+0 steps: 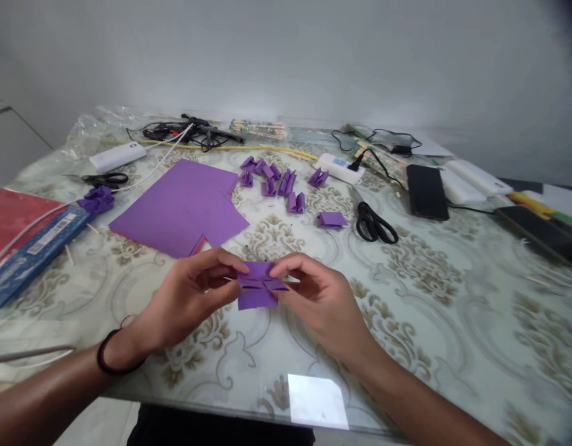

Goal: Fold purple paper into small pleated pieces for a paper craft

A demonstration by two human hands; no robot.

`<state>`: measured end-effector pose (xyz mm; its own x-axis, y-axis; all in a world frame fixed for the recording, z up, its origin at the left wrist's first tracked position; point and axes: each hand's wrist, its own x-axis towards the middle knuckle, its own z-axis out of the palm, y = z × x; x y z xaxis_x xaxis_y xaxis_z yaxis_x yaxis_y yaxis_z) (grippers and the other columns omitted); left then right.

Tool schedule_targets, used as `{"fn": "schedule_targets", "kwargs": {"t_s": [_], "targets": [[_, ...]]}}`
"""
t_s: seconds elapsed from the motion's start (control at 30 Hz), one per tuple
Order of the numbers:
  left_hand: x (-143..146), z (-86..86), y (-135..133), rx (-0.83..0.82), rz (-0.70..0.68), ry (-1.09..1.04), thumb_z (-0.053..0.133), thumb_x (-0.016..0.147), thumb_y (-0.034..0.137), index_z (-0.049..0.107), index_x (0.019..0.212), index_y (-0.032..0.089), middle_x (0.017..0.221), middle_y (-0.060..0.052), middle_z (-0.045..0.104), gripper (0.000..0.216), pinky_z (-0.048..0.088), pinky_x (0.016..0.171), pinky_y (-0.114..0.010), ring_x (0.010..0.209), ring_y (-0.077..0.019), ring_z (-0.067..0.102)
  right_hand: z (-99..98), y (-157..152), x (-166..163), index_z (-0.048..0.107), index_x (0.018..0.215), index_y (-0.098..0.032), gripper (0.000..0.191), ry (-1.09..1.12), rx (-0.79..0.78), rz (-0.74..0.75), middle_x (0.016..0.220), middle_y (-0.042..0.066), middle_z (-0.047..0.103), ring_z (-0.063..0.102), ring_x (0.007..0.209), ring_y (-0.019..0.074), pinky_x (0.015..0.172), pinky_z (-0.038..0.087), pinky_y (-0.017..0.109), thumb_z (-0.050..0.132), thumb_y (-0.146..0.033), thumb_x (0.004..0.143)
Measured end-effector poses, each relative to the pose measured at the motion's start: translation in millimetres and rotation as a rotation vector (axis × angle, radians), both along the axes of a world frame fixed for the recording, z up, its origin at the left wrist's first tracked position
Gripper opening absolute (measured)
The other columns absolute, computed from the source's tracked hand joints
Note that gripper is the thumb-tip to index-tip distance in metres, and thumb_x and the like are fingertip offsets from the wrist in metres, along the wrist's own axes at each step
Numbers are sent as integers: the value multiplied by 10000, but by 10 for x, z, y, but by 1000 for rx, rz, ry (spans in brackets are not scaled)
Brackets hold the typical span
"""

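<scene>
While the left hand and the right hand pinch a small purple paper by its opposite sides, over the table toward the middle of its near edge, its flaps stand partly open, so its folding looks unfinished. Closer to the far edge lies a cluster of folded pieces that seem done, with another folded piece just beside the scissors, while large purple sheets toward the left edge lie flat, apparently still unused.

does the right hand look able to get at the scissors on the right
Probably yes: nothing seems to stand between the right hand and the scissors, though that hand is holding the folded purple paper.
</scene>
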<state>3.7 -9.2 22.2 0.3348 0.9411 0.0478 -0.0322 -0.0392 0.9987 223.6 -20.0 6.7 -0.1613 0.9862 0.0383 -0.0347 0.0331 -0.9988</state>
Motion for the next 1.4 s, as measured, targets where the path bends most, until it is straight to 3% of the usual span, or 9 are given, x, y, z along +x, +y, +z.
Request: {"fn": "schedule_targets", "kwargs": {"t_s": [0.2, 0.4, 0.57, 0.9, 1.13, 1.3, 1.4], "targets": [[13, -9, 12, -8, 79, 69, 832, 862, 202, 758, 843, 163, 766, -15, 744, 86, 512, 582, -192, 661, -119, 635, 5, 18, -25, 783, 911, -249, 79, 10, 15, 37, 958, 12, 762, 710, 850, 172, 761, 580, 290, 839, -251, 854], [24, -32, -9, -15, 83, 45, 817, 850, 211, 675, 782, 170, 734, 5, 655, 163, 419, 511, -177, 603, -93, 526, 12, 16, -31, 747, 732, -223, 178, 25, 7, -10, 839, 2, 742, 671, 785, 158, 702, 534, 261, 862, -299, 845], [36, -36, -27, -52, 78, 44, 797, 854, 185, 626, 782, 168, 723, 24, 620, 186, 404, 505, -160, 583, -74, 496, 15, 5, -45, 683, 685, -212, 256, 24, -36, -46, 724, -32, 640, 560, 654, 119, 608, 459, 243, 888, -303, 809], [48, 8, -28, -61, 93, 121, 788, 871, 225, 614, 748, 165, 645, 48, 572, 221, 360, 480, -162, 546, -69, 448, 29, -10, -71, 640, 679, -207, 302, -13, -59, -70, 648, -40, 601, 512, 590, 111, 551, 405, 247, 869, -343, 821], [59, -27, -36, -73, 84, 51, 789, 891, 208, 583, 809, 184, 657, 65, 543, 222, 349, 488, -152, 548, -60, 431, 24, -27, -84, 618, 671, -211, 307, -29, -59, -79, 632, -44, 586, 496, 576, 110, 544, 395, 254, 852, -342, 821], [44, -61, -11, -162, -11, 3, 817, 895, 257, 602, 1128, 229, 712, 46, 624, 318, 377, 488, -181, 569, -101, 539, 0, -30, -115, 622, 773, -225, 234, -14, -32, -70, 652, -64, 568, 515, 602, 113, 587, 444, 256, 839, -293, 831], [34, -67, 0, -157, -31, 46, 836, 893, 308, 638, 1155, 219, 715, 30, 642, 340, 413, 503, -201, 596, -129, 605, -15, -34, -124, 623, 914, -246, 229, 55, -46, -60, 689, -79, 581, 561, 645, 117, 653, 489, 262, 837, -257, 837]]}}
